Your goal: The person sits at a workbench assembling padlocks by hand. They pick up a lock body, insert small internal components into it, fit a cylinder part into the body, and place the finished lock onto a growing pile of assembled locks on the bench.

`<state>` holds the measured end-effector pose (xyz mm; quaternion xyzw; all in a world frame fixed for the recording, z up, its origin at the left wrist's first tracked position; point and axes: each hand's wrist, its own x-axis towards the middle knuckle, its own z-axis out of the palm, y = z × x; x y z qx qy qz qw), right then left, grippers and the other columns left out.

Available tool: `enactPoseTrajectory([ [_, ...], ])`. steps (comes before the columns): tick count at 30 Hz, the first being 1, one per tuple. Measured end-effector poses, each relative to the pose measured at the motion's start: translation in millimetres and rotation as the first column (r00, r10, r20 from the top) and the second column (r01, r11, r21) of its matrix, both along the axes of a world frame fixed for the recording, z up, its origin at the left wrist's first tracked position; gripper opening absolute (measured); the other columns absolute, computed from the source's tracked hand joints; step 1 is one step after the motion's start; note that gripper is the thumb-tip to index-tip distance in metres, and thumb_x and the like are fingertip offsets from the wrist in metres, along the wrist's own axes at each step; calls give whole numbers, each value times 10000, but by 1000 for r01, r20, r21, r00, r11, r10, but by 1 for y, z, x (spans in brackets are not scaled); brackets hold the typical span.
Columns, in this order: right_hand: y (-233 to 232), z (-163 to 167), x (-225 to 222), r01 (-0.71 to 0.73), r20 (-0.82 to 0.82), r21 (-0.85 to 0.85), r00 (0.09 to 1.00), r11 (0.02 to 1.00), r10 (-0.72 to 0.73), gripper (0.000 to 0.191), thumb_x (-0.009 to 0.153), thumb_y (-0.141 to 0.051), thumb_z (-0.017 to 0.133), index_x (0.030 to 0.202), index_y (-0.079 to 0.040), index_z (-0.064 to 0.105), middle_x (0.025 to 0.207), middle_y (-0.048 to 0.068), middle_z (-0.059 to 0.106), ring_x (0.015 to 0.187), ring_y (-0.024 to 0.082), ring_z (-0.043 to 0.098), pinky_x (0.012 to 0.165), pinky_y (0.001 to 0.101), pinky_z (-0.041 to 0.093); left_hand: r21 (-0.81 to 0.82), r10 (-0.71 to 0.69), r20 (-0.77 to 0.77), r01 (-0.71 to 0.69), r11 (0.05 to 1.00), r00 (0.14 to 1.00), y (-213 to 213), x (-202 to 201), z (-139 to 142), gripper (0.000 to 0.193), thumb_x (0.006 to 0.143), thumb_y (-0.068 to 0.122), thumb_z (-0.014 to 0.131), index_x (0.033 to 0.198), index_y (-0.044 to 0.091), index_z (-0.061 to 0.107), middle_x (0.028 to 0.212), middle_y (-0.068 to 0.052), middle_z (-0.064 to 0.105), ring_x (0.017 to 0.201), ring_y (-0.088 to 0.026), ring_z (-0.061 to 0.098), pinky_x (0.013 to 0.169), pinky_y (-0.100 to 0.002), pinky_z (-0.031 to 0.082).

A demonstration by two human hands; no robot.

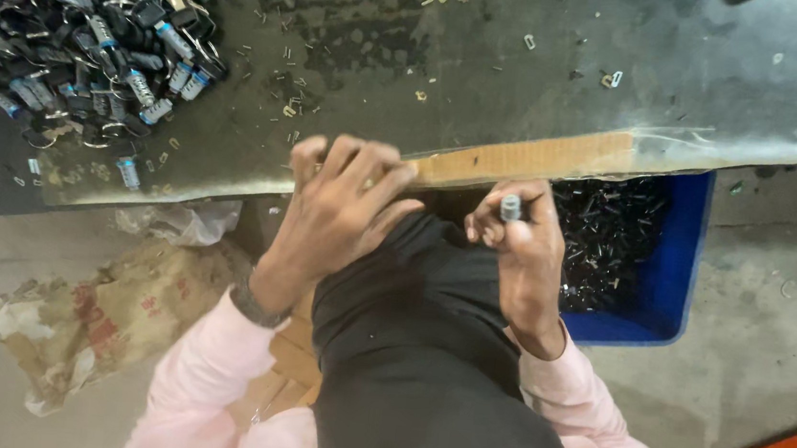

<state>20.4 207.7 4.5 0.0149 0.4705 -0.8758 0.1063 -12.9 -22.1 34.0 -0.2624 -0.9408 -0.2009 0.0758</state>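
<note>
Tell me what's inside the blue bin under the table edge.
The blue bin holds a heap of small dark metal parts. The table and the right hand cover its far and left parts.

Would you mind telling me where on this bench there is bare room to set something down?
The bench is barest at its right end, beyond the few loose clips. The middle, between the pile of small padlocks and those clips, holds only scattered bits. The left end is crowded by the pile. The near edge is taken by the left hand and right hand.
</note>
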Motion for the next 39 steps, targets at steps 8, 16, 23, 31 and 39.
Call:
enactPoseTrajectory([
  [8, -5, 19, -5, -117, 215, -44, 969, 992, 124, 226, 1071, -186, 581, 1211, -14, 538, 1097, 109, 570, 999, 188, 586, 912, 381, 516, 668, 142, 346, -350, 656, 927, 10, 25, 4, 209, 898, -52, 749, 1066, 57, 692, 1025, -14, 708, 926, -129, 703, 837, -300, 541],
  [16, -19, 20, -7, -71, 91, 37, 994, 997, 68, 230, 1042, -69, 694, 1197, -72, 524, 1211, 108, 569, 1097, 221, 641, 983, 407, 565, 790, -199, 610, -569, 228, 767, 24, 26, 2, 183, 957, -69, 712, 1124, -1, 681, 1065, -63, 708, 914, -95, 695, 803, -240, 585],
  [23, -21, 23, 6, -14, 78, 87, 997, 996, 7, 236, 1101, -219, 669, 1200, -24, 580, 1178, 85, 570, 1159, 188, 621, 1170, 382, 489, 755, -124, 606, -518, 402, 786, 20, 20, 7, 147, 961, -58, 747, 1078, 24, 709, 1031, -50, 720, 918, -101, 697, 798, -234, 570],
  [31, -18, 12, 11, -34, 248, -81, 967, 996, 53, 346, 1029, -291, 739, 1166, -8, 597, 1008, 83, 611, 869, 141, 631, 789, 306, 540, 771, -37, 444, -361, 524, 895, 25, 17, 13, 198, 930, -46, 781, 1091, 44, 708, 1030, -57, 734, 863, -139, 736, 759, -224, 585],
  [39, -23, 10, 10, 8, 241, -22, 970, 1000, -2, 318, 1017, -277, 747, 1116, -48, 551, 1051, 61, 602, 871, 122, 644, 733, 242, 517, 690, 58, 182, -169, 703, 982, 27, 11, 12, 257, 888, -17, 830, 1080, 67, 682, 989, -39, 721, 822, -181, 685, 731, -287, 529],
])
